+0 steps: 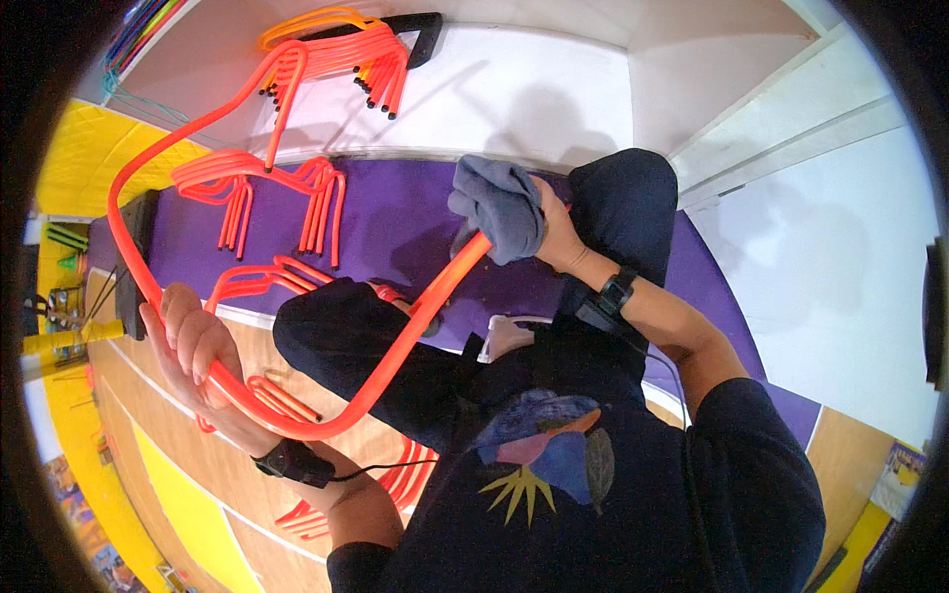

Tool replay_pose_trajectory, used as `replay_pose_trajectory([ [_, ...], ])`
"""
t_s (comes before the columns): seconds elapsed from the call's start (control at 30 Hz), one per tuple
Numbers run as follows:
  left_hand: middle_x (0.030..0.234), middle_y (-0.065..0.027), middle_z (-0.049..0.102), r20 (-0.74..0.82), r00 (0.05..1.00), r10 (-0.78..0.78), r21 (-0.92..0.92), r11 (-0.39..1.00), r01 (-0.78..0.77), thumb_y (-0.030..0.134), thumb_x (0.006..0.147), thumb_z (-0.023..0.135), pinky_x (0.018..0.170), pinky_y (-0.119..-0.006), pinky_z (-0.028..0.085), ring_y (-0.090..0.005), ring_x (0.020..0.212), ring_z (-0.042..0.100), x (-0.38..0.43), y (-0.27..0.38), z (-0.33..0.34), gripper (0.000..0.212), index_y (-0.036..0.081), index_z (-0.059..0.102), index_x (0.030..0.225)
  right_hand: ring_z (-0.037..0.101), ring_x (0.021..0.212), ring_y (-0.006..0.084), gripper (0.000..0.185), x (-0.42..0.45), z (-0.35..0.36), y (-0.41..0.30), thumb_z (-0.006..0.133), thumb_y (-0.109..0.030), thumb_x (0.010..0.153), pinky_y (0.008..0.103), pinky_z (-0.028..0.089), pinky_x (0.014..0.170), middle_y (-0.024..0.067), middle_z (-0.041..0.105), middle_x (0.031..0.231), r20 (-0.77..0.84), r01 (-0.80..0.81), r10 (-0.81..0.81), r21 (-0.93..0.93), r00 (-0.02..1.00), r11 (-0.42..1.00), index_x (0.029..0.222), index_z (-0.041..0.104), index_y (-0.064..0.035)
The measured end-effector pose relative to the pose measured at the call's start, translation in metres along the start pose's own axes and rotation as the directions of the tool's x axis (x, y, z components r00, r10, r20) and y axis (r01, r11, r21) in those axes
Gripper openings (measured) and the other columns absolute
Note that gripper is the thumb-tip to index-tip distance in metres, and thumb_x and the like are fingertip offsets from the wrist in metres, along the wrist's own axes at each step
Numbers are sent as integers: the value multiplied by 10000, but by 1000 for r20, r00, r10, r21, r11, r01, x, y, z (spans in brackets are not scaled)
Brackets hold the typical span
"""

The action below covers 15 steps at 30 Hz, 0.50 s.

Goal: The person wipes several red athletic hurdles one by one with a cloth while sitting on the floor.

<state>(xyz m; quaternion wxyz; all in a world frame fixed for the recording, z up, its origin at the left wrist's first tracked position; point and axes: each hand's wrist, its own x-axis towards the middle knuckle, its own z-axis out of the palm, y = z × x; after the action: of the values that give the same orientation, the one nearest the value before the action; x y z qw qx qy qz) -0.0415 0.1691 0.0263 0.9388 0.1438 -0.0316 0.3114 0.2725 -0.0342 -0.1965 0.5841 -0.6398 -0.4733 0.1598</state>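
An orange-red tubular hurdle (371, 389) with rounded bends spans from the upper left to the middle of the view. My left hand (199, 345) grips its tube at the lower left, fingers curled round it. My right hand (556, 226) presses a bunched grey-blue cloth (498, 207) around the tube near its end in the middle. Part of the tube under the cloth is hidden. Both wrists wear black bands with a cable. My crossed legs in dark trousers lie beneath the hurdle.
More hurdles hang in a stack on a black bracket (426, 37) on the white wall. Nested hurdles (245, 167) stand on the purple floor strip (393, 200); others lie on the wooden floor (296, 356) at left. A white wall and ledge (786, 141) rise at the right.
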Motion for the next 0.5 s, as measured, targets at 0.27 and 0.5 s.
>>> replay_pose_trajectory([
  [0.27, 602, 4, 315, 9, 998, 58, -70, 996, -58, 208, 973, 405, 324, -202, 298, -73, 376, 308, -5, -9, 7, 265, 104, 300, 753, 488, 1076, 139, 644, 16, -11, 5, 752, -195, 746, 288, 393, 960, 66, 516, 1190, -28, -214, 233, 300, 972, 930, 1262, 398, -42],
  [0.5, 581, 11, 307, 17, 997, 70, -124, 990, -67, 160, 958, 428, 332, -202, 309, -69, 376, 311, 11, -26, 9, 255, 101, 300, 745, 508, 1002, 124, 525, -4, 9, 24, 711, -152, 782, 273, 436, 893, 22, 530, 1109, -79, -216, 456, 801, 886, 558, 1225, 438, -77],
])
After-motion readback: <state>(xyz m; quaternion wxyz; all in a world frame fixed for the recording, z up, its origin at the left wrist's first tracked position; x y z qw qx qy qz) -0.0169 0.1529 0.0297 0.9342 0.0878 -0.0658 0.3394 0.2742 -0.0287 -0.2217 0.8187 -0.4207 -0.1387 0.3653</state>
